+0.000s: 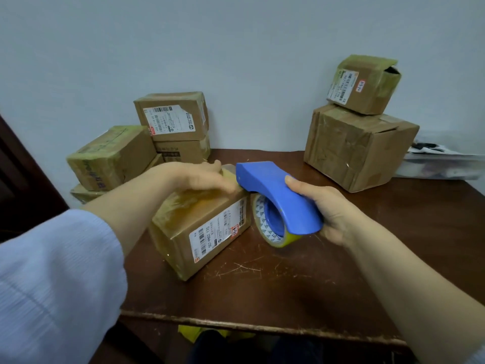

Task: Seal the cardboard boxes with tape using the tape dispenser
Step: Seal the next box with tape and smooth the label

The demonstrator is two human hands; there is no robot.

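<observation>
Taping under way: left hand [207, 177], fingers flat, presses the cardboard box [199, 227] on the counter [288, 285]; right hand [322, 208] grasps the tape dispenser [275, 195] at its top edge; stacked boxes [173, 116] behind already look taped

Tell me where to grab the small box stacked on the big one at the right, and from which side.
Take the small box from above, fingers spanning the labelled face and the one opposite. It sits atop the big box with nothing over it, and its right end gapes open, so that end would likely crush.
</observation>
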